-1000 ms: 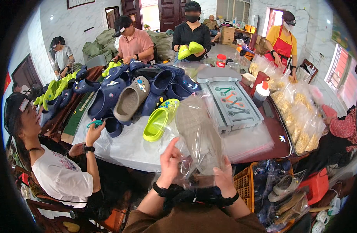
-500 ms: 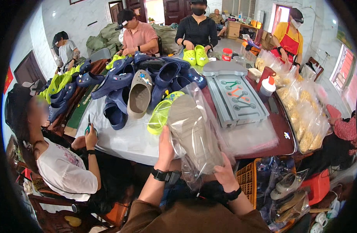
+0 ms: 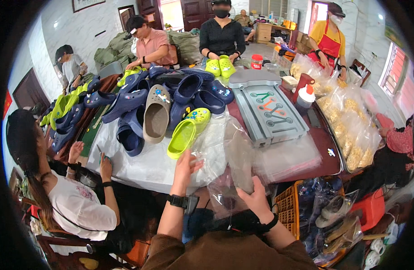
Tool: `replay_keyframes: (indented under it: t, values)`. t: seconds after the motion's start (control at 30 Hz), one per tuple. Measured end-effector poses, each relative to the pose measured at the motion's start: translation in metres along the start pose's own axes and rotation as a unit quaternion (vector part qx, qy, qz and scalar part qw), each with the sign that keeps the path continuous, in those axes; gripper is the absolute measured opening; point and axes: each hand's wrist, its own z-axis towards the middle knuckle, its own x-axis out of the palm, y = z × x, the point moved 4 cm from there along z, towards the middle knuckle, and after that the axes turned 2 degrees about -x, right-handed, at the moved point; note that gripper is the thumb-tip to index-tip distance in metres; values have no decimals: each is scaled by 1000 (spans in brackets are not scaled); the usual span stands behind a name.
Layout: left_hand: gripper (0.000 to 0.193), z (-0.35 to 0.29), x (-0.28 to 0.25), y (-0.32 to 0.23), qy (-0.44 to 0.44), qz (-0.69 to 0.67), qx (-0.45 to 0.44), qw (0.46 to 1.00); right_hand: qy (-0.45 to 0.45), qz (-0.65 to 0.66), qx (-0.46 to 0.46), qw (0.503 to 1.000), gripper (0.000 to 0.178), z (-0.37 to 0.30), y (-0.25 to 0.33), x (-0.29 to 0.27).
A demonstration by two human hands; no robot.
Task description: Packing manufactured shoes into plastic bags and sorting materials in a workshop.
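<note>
Head view: right hand (image 3: 256, 198) is gripping a clear plastic bag (image 3: 236, 168) holding a beige clog, long axis upright; left hand (image 3: 185, 163), open, is reaching toward a lime-green clog (image 3: 182, 137) just ahead on the white-covered surface (image 3: 139, 168).

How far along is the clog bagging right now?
Done: a grey-beige foam clog sits inside the clear plastic bag. In hand: right hand holds that bag; left hand reaches toward the lime-green clog. Left: the navy clogs lie loose.
</note>
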Motion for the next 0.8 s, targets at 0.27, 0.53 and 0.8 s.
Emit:
replay_keyframes:
  t: [0.27, 0.53, 0.8]
  values:
    - [109, -139, 102, -58, 130, 567, 395, 711, -30, 28, -17, 999, 37, 14, 9, 11]
    - [62, -97, 30, -35, 8, 406, 321, 855, -57, 3, -18, 998, 35, 43, 15, 17]
    - [54, -81, 0, -33, 49, 466, 314, 826, -94, -39, -23, 995, 36, 50, -21, 27]
